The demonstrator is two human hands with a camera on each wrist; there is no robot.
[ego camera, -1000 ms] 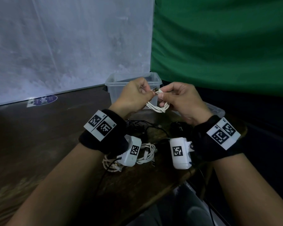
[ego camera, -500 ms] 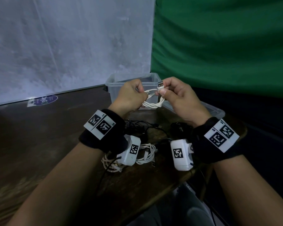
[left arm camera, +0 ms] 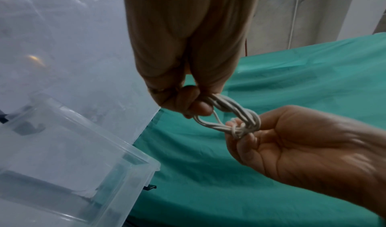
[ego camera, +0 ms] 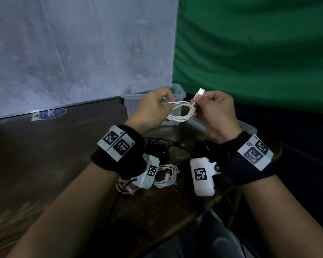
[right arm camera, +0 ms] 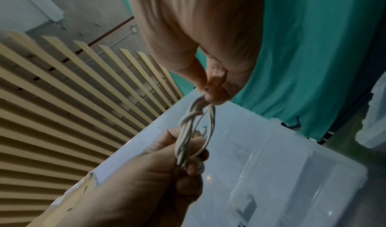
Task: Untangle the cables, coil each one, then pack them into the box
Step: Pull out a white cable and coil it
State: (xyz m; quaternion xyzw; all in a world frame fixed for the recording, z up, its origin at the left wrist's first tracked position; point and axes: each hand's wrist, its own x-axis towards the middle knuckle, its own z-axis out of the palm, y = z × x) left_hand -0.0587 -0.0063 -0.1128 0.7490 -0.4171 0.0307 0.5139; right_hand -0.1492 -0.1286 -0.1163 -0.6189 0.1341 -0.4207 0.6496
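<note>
Left hand [ego camera: 153,108] grips one end of thin white coiled cable [ego camera: 179,112]; right hand [ego camera: 215,112] pinches other end, above clear plastic box [ego camera: 128,94].

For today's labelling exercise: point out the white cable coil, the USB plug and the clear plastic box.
white cable coil [ego camera: 179,113]: head view, on the bundled strands between the hands.
USB plug [ego camera: 200,91]: head view, on its metal end.
clear plastic box [ego camera: 126,94]: head view, on its left rim.

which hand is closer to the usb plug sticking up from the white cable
Right. The right hand pinches the white cable just below the usb plug, which pokes up above its fingers. The left hand grips the coil's far end, apart from the plug.
</note>
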